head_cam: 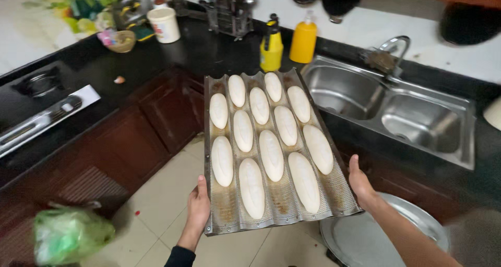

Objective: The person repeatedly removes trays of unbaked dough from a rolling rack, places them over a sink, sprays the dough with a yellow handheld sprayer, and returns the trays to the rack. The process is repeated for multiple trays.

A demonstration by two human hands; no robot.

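Both hands carry a perforated metal baking tray (334, 196) above the tiled floor (162, 194), in front of the dark worktop (209, 50). The left hand (198, 212) grips the tray's near left edge, thumb on top; the right hand (361, 186) clasps its near right edge. Twelve pale oval dough loaves (271, 155) lie in the tray's grooves. A steel double sink (396, 108) sits near the worktop's right end, with two yellow bottles (287, 45) beside it.
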